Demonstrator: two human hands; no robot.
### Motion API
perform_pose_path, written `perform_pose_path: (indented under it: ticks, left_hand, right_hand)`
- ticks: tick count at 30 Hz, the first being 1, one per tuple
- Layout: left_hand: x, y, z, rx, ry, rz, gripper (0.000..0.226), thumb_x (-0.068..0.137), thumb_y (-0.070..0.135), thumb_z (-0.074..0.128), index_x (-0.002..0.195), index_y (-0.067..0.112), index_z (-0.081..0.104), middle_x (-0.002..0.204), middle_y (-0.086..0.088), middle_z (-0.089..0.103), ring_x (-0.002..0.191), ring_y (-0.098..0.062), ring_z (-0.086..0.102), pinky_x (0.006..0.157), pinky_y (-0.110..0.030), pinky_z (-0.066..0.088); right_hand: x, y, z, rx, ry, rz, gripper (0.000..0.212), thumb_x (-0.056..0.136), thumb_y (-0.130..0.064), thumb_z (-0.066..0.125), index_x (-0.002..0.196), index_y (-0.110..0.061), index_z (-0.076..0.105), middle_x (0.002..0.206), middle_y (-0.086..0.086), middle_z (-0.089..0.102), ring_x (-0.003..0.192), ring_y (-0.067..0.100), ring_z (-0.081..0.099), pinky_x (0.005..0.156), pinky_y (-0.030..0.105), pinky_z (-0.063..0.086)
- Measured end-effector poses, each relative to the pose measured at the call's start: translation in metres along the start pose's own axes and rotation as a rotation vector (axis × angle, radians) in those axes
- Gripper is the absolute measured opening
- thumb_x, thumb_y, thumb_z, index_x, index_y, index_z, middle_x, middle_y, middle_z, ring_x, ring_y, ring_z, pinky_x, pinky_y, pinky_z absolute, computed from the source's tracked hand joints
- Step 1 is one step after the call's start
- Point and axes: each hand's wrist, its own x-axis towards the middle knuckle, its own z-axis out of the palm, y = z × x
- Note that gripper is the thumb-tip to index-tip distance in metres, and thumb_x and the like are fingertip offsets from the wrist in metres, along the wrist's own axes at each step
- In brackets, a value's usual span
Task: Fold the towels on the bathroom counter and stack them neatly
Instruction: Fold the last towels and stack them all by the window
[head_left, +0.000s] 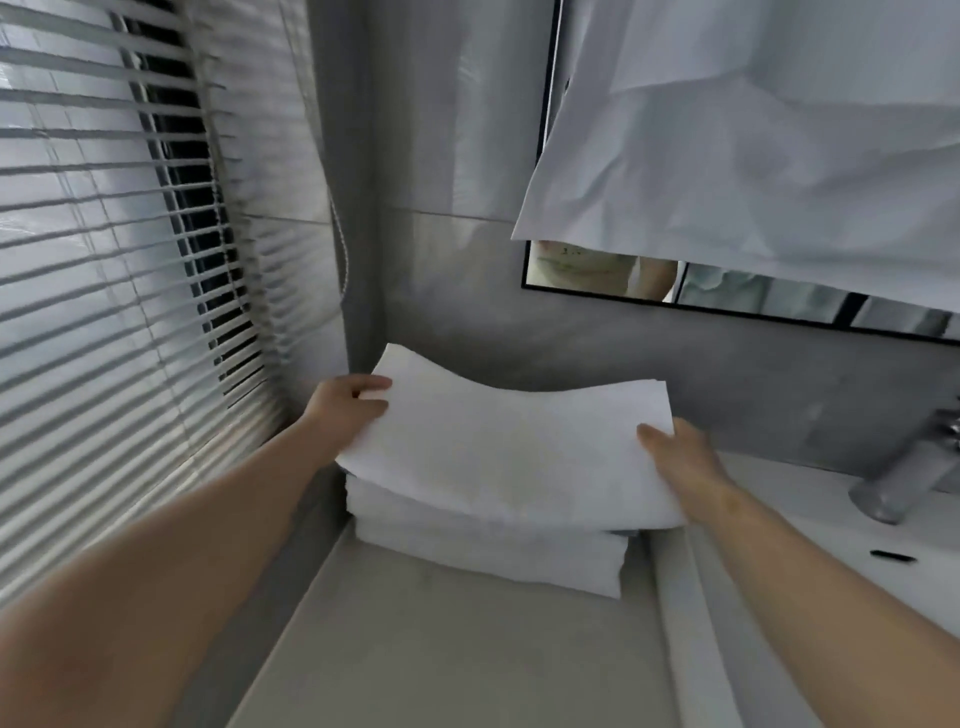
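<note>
A folded white towel (509, 447) lies flat across the top of a stack of folded white towels (493, 556) in the back left corner of the counter (441, 649). My left hand (345, 408) grips the top towel's left edge, thumb on top and fingers under it. My right hand (680, 457) holds its right edge, thumb on the upper face. The top towel sags a little in the middle and overhangs the stack on the right. The stack's lower layers are partly hidden under it.
Window blinds (130, 260) run close along the left. A mirror (623, 280) hangs on the back wall, half covered by a white cloth (753, 145). A chrome tap (904, 478) and the white sink rim (810, 525) are at the right.
</note>
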Motion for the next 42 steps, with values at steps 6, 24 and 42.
perform_pose_path:
  ticks: [6,24,42]
  left_hand:
    - [0.039,-0.016,0.021,0.149,-0.007,-0.002,0.031,0.092,0.013,0.054,0.119,0.025,0.063,0.126,-0.002,0.053,0.099,-0.02,0.049,0.079,-0.025,0.037]
    - [0.055,-0.042,0.038,0.304,0.078,-0.019,0.031,0.096,0.013,0.045,0.119,0.023,0.063,0.132,-0.007,0.053,0.086,-0.02,0.05,0.069,-0.027,0.039]
    - [0.061,-0.049,0.048,0.596,0.057,0.017,0.037,0.099,0.014,0.034,0.126,0.026,0.056,0.131,-0.009,0.053,0.106,-0.032,0.054,0.075,-0.031,0.043]
  right_hand:
    - [0.031,0.013,0.011,-0.027,0.029,0.049,0.031,0.096,-0.021,0.047,0.122,-0.006,0.056,0.115,0.012,0.06,0.099,0.029,0.056,0.086,0.038,0.046]
    - [0.068,0.04,0.029,-0.042,0.034,0.095,0.034,0.098,-0.026,0.045,0.125,-0.007,0.054,0.12,0.013,0.057,0.096,0.023,0.05,0.081,0.03,0.039]
    - [0.063,0.059,0.044,-0.139,0.047,0.207,0.033,0.097,-0.022,0.042,0.122,-0.002,0.047,0.104,0.011,0.051,0.083,0.022,0.047,0.067,0.029,0.037]
